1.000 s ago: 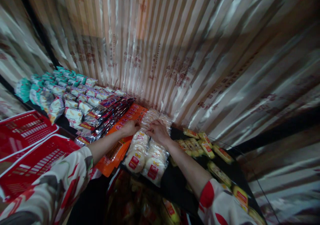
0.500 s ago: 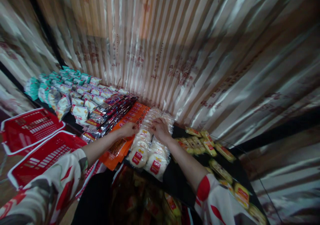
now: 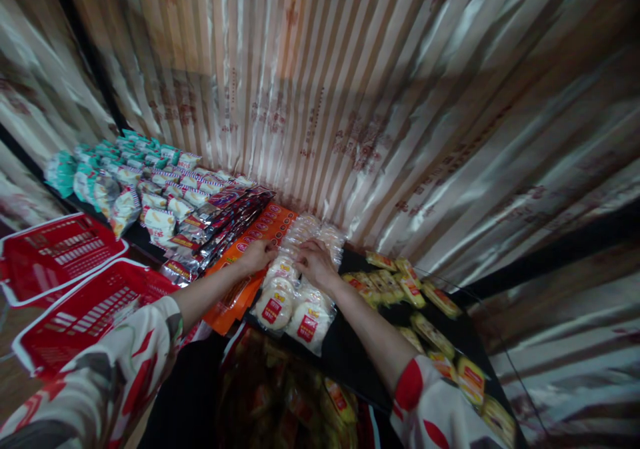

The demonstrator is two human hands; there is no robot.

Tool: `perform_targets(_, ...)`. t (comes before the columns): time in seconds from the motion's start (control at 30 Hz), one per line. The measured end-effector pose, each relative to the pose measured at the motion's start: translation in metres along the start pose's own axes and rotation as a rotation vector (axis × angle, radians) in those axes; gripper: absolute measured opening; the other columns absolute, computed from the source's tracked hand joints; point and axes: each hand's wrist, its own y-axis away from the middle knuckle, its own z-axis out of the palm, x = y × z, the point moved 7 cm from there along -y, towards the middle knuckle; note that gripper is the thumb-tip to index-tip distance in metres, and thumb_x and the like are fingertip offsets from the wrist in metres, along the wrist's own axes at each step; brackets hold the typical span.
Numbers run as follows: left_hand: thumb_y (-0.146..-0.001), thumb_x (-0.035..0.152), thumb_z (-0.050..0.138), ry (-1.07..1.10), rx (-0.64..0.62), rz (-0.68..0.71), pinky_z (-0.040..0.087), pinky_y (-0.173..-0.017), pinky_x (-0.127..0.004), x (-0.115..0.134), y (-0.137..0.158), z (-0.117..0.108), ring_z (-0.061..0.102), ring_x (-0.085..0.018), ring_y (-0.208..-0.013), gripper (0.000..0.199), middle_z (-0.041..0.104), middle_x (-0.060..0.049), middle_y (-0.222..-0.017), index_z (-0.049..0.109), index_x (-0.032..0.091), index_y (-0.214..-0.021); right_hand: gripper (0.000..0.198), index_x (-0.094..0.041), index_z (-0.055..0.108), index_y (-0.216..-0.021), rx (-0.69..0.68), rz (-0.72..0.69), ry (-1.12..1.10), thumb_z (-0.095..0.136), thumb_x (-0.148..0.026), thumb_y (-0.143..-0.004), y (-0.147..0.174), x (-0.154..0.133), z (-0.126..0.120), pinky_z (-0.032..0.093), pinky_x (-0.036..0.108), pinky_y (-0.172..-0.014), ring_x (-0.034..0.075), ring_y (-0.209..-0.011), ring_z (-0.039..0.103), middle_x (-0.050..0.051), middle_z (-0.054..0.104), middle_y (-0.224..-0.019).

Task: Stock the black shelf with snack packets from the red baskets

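Note:
Two columns of clear packets of round white rice crackers (image 3: 276, 304) with red labels lie in front of me. My left hand (image 3: 259, 256) is at the left edge of the left column, fingertips pinched together on the side of a packet. Over the middle of the columns, my right hand (image 3: 316, 262) has its fingers curled down against the packets from the right. Its palm hides some packets beneath. Under my left forearm lie flat orange snack bags (image 3: 237, 299). Dark, shiny red-printed packets (image 3: 220, 226) are piled left of those.
White and green snack bags (image 3: 160, 226) fill the far left of the black table (image 3: 350, 349). Yellow packaged cakes (image 3: 427, 336) lie scattered on the right. Red baskets (image 3: 95, 309) stand at lower left; another basket holding yellow packets (image 3: 340, 399) is below me. A striped curtain (image 3: 310, 102) hangs behind.
The view has shifted slightly. Both hands stay at the rice cracker packets, with the right hand's fingers a little lower and more bent.

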Motion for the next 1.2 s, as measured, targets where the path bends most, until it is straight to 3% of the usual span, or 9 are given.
perform_targets(0.13, -0.081, 0.035, 0.052, -0.084, 0.054, 0.011, 0.038, -0.06, -0.022, 0.001, 0.01, -0.01, 0.056, -0.014, -0.069, 0.022, 0.064, -0.003, -0.075, 0.061, 0.016, -0.08, 0.007, -0.02, 0.067, -0.066, 0.012, -0.004, 0.0, 0.064, -0.019, -0.072, -0.002, -0.004, 0.001, 0.034, 0.038, -0.091, 0.023, -0.105, 0.045, 0.008, 0.063, -0.1)
perform_targets(0.33, -0.07, 0.025, 0.058, 0.009, -0.154, 0.098, 0.039, -0.058, -0.02, -0.006, 0.023, 0.008, 0.055, -0.012, -0.066, 0.01, 0.061, 0.002, -0.067, 0.061, 0.016, -0.069, 0.007, -0.02, 0.066, -0.065, 0.019, 0.014, 0.029, 0.064, -0.019, -0.072, -0.002, -0.004, 0.001, 0.035, 0.037, -0.09, 0.023, -0.105, 0.045, 0.007, 0.062, -0.098)
perform_targets(0.57, -0.075, 0.021, 0.051, 0.056, -0.039, 0.044, 0.04, -0.055, -0.02, -0.01, 0.021, 0.013, 0.054, -0.011, -0.06, 0.011, 0.06, 0.002, -0.062, 0.06, 0.015, -0.073, 0.012, -0.018, 0.068, -0.084, 0.069, -0.004, 0.0, 0.066, -0.027, -0.075, 0.001, -0.009, -0.006, 0.034, 0.038, -0.094, 0.024, -0.11, 0.044, 0.009, 0.062, -0.103)
perform_targets(0.73, -0.076, 0.023, 0.052, 0.059, 0.02, 0.02, 0.04, -0.055, -0.02, -0.01, 0.019, 0.013, 0.055, -0.012, -0.062, 0.011, 0.061, 0.001, -0.064, 0.059, 0.015, -0.075, 0.013, -0.021, 0.068, -0.072, 0.021, -0.035, 0.001, 0.064, -0.033, -0.077, 0.013, -0.016, -0.008, 0.031, 0.044, -0.097, 0.027, -0.118, 0.038, 0.008, 0.059, -0.116)
perform_targets(0.87, -0.077, 0.023, 0.051, 0.026, 0.044, 0.005, 0.042, -0.059, -0.022, -0.007, 0.024, 0.009, 0.057, -0.014, -0.066, 0.012, 0.062, 0.0, -0.066, 0.06, 0.015, -0.077, 0.003, -0.021, 0.067, -0.071, -0.02, -0.013, -0.001, 0.067, -0.023, -0.072, 0.02, -0.018, -0.003, 0.031, 0.045, -0.096, 0.027, -0.119, 0.038, 0.009, 0.059, -0.117)
perform_targets(1.0, -0.078, 0.023, 0.052, -0.051, 0.097, 0.009, 0.043, -0.069, -0.026, 0.003, 0.043, -0.006, 0.058, -0.018, -0.081, 0.014, 0.064, -0.006, -0.086, 0.06, 0.015, -0.085, 0.005, -0.019, 0.065, -0.067, -0.016, 0.018, -0.01, 0.065, -0.014, -0.069, 0.018, -0.017, 0.003, 0.034, 0.042, -0.095, 0.026, -0.119, 0.04, 0.01, 0.06, -0.112)
perform_targets(1.07, -0.079, 0.027, 0.052, -0.126, 0.052, 0.025, 0.042, -0.071, -0.026, 0.009, 0.055, -0.01, 0.059, -0.019, -0.084, 0.016, 0.064, -0.007, -0.089, 0.06, 0.016, -0.086, 0.005, -0.019, 0.065, -0.068, -0.011, 0.02, -0.006, 0.064, -0.014, -0.069, 0.017, -0.017, 0.005, 0.033, 0.042, -0.095, 0.027, -0.118, 0.04, 0.01, 0.061, -0.112)
perform_targets(1.2, -0.076, 0.034, 0.059, -0.221, -0.165, 0.07, 0.042, -0.068, -0.024, 0.016, 0.075, -0.003, 0.06, -0.019, -0.083, 0.02, 0.066, -0.003, -0.089, 0.06, 0.019, -0.088, 0.004, -0.019, 0.065, -0.068, -0.001, 0.034, -0.006, 0.064, -0.015, -0.069, 0.017, -0.017, 0.006, 0.033, 0.043, -0.096, 0.027, -0.118, 0.039, 0.01, 0.06, -0.113)
